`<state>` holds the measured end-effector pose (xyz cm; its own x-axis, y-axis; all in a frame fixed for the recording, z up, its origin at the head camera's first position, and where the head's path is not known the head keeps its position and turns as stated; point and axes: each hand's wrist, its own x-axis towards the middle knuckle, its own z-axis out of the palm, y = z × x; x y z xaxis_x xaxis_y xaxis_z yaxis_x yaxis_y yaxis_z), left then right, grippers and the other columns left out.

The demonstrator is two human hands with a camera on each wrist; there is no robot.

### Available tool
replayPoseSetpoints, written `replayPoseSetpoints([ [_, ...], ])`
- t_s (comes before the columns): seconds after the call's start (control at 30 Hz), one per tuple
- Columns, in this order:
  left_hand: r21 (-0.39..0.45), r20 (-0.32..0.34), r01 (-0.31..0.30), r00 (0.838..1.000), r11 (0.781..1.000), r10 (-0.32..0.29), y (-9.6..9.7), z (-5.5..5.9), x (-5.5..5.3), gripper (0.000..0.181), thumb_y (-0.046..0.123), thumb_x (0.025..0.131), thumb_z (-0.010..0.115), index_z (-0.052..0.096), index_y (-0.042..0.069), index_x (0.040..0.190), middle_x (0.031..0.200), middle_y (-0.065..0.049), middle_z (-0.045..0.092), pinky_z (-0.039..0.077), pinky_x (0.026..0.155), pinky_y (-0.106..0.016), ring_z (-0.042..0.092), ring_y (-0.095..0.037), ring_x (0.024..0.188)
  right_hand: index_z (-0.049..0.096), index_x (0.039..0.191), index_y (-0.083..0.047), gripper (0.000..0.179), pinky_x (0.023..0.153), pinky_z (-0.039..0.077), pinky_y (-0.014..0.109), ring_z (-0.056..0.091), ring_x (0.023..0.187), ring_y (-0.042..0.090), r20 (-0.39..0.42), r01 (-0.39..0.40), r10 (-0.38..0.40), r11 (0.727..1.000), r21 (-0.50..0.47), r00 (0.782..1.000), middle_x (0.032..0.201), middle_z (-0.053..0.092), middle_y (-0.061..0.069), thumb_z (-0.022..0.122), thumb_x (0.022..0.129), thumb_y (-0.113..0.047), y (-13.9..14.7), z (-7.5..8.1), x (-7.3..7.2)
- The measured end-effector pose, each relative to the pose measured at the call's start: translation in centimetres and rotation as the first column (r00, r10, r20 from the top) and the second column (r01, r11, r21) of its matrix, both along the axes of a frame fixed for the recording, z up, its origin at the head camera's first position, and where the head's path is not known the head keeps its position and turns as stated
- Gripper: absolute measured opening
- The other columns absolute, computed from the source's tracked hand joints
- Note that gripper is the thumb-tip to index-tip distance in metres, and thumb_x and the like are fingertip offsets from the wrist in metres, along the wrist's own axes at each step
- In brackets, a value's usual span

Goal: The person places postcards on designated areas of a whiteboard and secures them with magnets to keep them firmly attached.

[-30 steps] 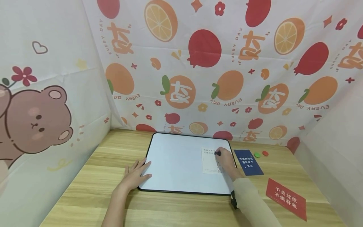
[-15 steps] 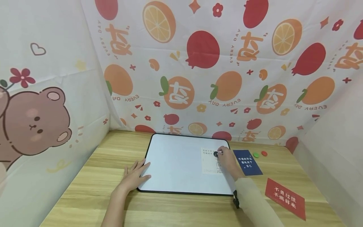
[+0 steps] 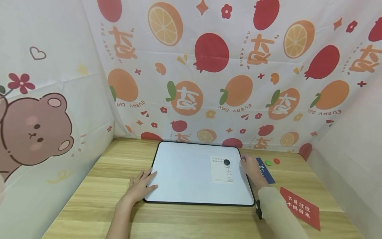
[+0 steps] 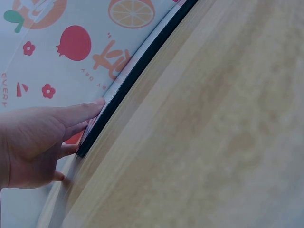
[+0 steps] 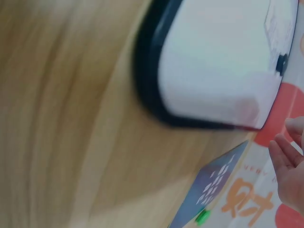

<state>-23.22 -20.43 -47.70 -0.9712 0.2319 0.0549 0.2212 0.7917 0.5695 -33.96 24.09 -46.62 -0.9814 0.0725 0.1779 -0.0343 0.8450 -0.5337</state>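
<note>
A white board point(image 3: 182, 172) with a black frame lies on the wooden table. Spread over its left edge is my left hand point(image 3: 141, 186), resting there with straight fingers; in the left wrist view the thumb lies along the black rim. A round black magnet point(image 3: 226, 162) sits on the upper part of a white printed card point(image 3: 217, 172) at the board's right side. My right hand point(image 3: 253, 168) hovers by the board's right edge, apart from the magnet, partly covering a blue card point(image 3: 266, 175). Its fingers are loosely bent, and the right wrist view shows nothing between them.
A green magnet point(image 3: 268, 163) and a red magnet point(image 3: 277, 161) lie right of the blue card. Nearer the front right is a red card point(image 3: 302, 207) with white writing, partly behind the right sleeve. A fruit-print cloth point(image 3: 191, 66) hangs behind the table.
My right hand has let go of the black magnet on the white card and moved right, over the blue card. My left hand has stayed on the board's edge.
</note>
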Motion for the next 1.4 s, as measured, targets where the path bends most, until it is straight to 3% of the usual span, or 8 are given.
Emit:
replayPoseSetpoints([
  [0.17, -0.002, 0.003, -0.001, 1.000, 1.000, 0.001, 0.0, 0.0, 0.0, 0.054, 0.025, 0.089, 0.059, 0.044, 0.001, 0.135, 0.144, -0.023, 0.027, -0.006, 0.094, -0.070, 0.012, -0.049, 0.130, 0.061, 0.104, 0.005, 0.019, 0.073, 0.049, 0.045, 0.059, 0.089, 0.033, -0.039, -0.019, 0.021, 0.999, 0.043, 0.999, 0.101, 0.062, 0.022, 0.058, 0.087, -0.003, 2.0, -0.6, 0.3],
  [0.33, -0.004, 0.000, 0.002, 1.000, 1.000, -0.002, 0.1, 0.0, 0.0, 0.054, 0.026, 0.089, 0.060, 0.044, 0.001, 0.135, 0.144, -0.023, 0.027, -0.006, 0.094, -0.070, 0.012, -0.049, 0.130, 0.058, 0.105, 0.005, 0.021, 0.075, 0.047, 0.048, 0.057, 0.092, 0.037, -0.004, -0.010, 0.010, 0.996, 0.088, 1.000, 0.104, 0.059, 0.024, 0.058, 0.086, -0.004, 3.7, -0.4, 0.6],
  [0.57, 0.000, -0.001, 0.002, 1.000, 1.000, -0.002, -0.1, -0.1, -0.1, 0.055, 0.027, 0.089, 0.059, 0.044, 0.001, 0.135, 0.144, -0.023, 0.027, -0.005, 0.093, -0.071, 0.012, -0.049, 0.130, 0.052, 0.108, 0.011, 0.031, 0.070, 0.049, 0.047, 0.059, 0.084, 0.037, 0.096, 0.089, -0.101, 0.988, 0.125, 0.990, 0.099, 0.058, 0.028, 0.060, 0.086, -0.010, 5.7, -0.8, 0.8],
  [0.73, 0.002, -0.006, 0.003, 1.000, 1.000, -0.003, 0.0, -0.2, -0.1, 0.056, 0.029, 0.089, 0.060, 0.044, 0.001, 0.135, 0.144, -0.023, 0.027, -0.004, 0.093, -0.071, 0.012, -0.049, 0.130, 0.047, 0.113, 0.015, 0.044, 0.079, 0.046, 0.052, 0.053, 0.097, 0.045, 0.143, 0.164, -0.190, 0.970, 0.180, 0.971, 0.105, 0.053, 0.034, 0.062, 0.086, -0.016, 6.8, -1.3, 1.4],
  [0.97, 0.002, -0.008, 0.003, 1.000, 1.000, -0.003, 0.0, -0.1, -0.1, 0.055, 0.027, 0.089, 0.060, 0.045, 0.001, 0.135, 0.144, -0.023, 0.027, -0.005, 0.093, -0.071, 0.013, -0.049, 0.130, 0.031, 0.125, 0.020, 0.071, 0.083, 0.040, 0.057, 0.043, 0.103, 0.052, 0.210, 0.193, -0.236, 0.960, 0.204, 0.949, 0.111, 0.041, 0.041, 0.064, 0.084, -0.029, 7.3, -1.3, 2.6],
  [1.4, -0.008, 0.004, 0.002, 1.000, 1.000, -0.002, 0.1, 0.1, 0.0, 0.054, 0.027, 0.089, 0.059, 0.044, 0.001, 0.135, 0.144, -0.022, 0.027, -0.005, 0.093, -0.071, 0.012, -0.049, 0.130, 0.038, 0.114, 0.019, 0.057, 0.075, 0.044, 0.053, 0.049, 0.094, 0.048, 0.228, 0.258, -0.297, 0.948, 0.185, 0.927, 0.103, 0.046, 0.038, 0.064, 0.085, -0.022, 7.1, -1.3, 2.8],
])
